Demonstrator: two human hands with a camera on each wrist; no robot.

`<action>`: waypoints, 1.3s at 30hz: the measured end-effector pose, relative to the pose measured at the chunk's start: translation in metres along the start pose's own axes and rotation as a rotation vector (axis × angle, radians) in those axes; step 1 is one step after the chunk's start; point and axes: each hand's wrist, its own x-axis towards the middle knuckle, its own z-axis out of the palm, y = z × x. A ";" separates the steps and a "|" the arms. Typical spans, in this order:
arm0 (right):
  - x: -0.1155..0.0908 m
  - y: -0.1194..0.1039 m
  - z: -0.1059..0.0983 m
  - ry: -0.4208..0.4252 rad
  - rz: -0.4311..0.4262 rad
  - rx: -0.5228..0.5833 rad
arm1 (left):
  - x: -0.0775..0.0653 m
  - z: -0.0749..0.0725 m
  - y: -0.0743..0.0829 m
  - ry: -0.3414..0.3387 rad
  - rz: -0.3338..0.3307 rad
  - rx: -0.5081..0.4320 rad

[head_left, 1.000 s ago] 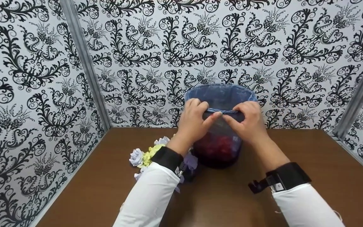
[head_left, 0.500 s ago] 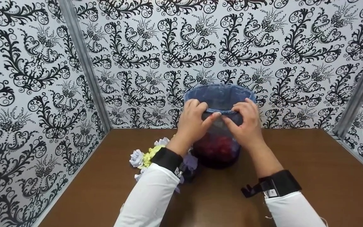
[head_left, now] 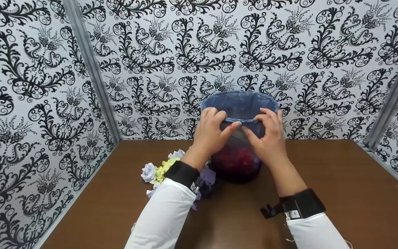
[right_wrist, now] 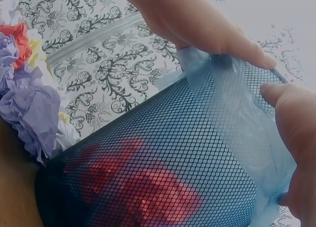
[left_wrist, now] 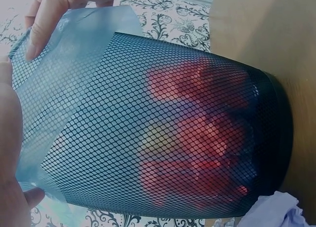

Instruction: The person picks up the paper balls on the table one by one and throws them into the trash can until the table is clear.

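A dark mesh wastebasket (head_left: 233, 174) stands upright on the table, with a translucent blue bin liner (head_left: 240, 100) folded over its rim. My left hand (head_left: 210, 133) grips the liner at the near rim, fingers curled over the edge and thumb outside. Opposite it, my right hand (head_left: 271, 136) pinches the liner and rim, some of its fingers raised; the thumb tips nearly meet. In the left wrist view, the liner's cuff (left_wrist: 74, 89) hangs down the outside of the mesh. Crumpled red papers (left_wrist: 212, 133) show through the mesh, low in the wastebasket.
Left of the wastebasket lies a heap of crumpled paper: lavender (head_left: 148, 173), yellow (head_left: 166, 168) and purple (head_left: 207, 176), partly behind my left forearm. A red crumpled paper (right_wrist: 19, 42) also shows there. Patterned walls (head_left: 199, 52) enclose the brown table (head_left: 337, 180).
My right forearm has swung slightly left, and its fingers have shifted and lifted along the rim. The left hand keeps almost the same place. The wastebasket has barely moved.
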 end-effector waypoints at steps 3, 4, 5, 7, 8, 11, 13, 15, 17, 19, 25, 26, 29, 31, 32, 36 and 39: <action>0.000 -0.002 -0.001 -0.012 0.031 0.010 | 0.000 0.000 0.000 0.003 -0.004 0.000; -0.001 -0.003 -0.002 -0.014 0.042 0.012 | 0.000 0.000 0.000 0.003 -0.004 -0.001; -0.001 -0.003 -0.002 -0.015 0.050 0.014 | 0.000 0.000 0.000 0.003 -0.005 -0.002; -0.002 -0.002 -0.003 -0.016 0.061 0.016 | 0.001 0.001 0.000 0.003 -0.007 -0.005; -0.002 -0.003 -0.003 -0.015 0.064 0.016 | 0.001 0.001 0.000 0.005 -0.006 -0.007; -0.001 -0.002 -0.004 -0.015 0.067 0.012 | 0.002 0.001 0.000 0.009 -0.009 -0.008; 0.001 -0.003 -0.006 -0.018 0.069 0.006 | 0.002 0.000 0.001 0.014 -0.006 -0.010; 0.001 -0.003 -0.007 -0.021 0.074 0.004 | 0.003 0.000 0.001 0.014 -0.002 -0.015; 0.002 -0.003 -0.008 -0.021 0.081 0.001 | 0.004 0.000 0.002 0.015 0.003 -0.023; 0.001 -0.003 -0.009 -0.020 0.088 -0.002 | 0.003 0.000 0.001 0.018 0.007 -0.029; -0.002 -0.004 -0.007 -0.007 0.088 -0.007 | 0.000 0.001 -0.001 0.018 0.006 -0.031; -0.002 -0.005 -0.007 -0.002 0.087 -0.007 | 0.000 0.001 -0.001 0.013 0.006 -0.034; -0.002 -0.005 -0.006 0.013 0.080 -0.005 | 0.000 0.000 -0.002 -0.002 0.015 -0.035; -0.002 -0.006 -0.006 0.015 0.080 -0.007 | 0.000 -0.002 -0.003 -0.012 0.027 -0.034; -0.002 -0.007 -0.006 0.015 0.081 -0.006 | 0.000 -0.004 -0.003 -0.018 0.032 -0.034; -0.002 -0.008 -0.006 0.003 0.095 -0.006 | -0.001 -0.011 -0.003 -0.064 0.046 -0.059; -0.002 -0.009 -0.008 -0.004 0.107 -0.003 | 0.000 -0.020 -0.003 -0.125 0.050 -0.097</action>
